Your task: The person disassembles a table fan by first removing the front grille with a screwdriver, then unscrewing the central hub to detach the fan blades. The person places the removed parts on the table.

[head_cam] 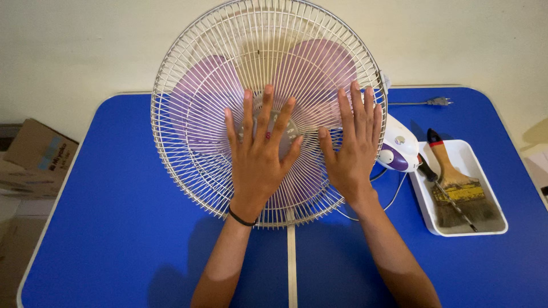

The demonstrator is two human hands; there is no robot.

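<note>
A white electric fan lies on a blue table (pixel 114 228), its round wire grille (pixel 194 131) facing up with purple blades (pixel 200 97) behind the wires. My left hand (pixel 260 151) rests flat on the grille over its hub, fingers spread. My right hand (pixel 354 145) lies flat on the grille's right part, fingers together and pointing away. Neither hand holds anything. The fan's white and purple base (pixel 399 151) sticks out to the right of the grille.
A white tray (pixel 434 214) at the right holds a wide paintbrush (pixel 459 188) and a screwdriver (pixel 425 168). The fan's cord and plug (pixel 438 102) lie at the far right edge. A cardboard box (pixel 34 157) stands left of the table. A wall is behind.
</note>
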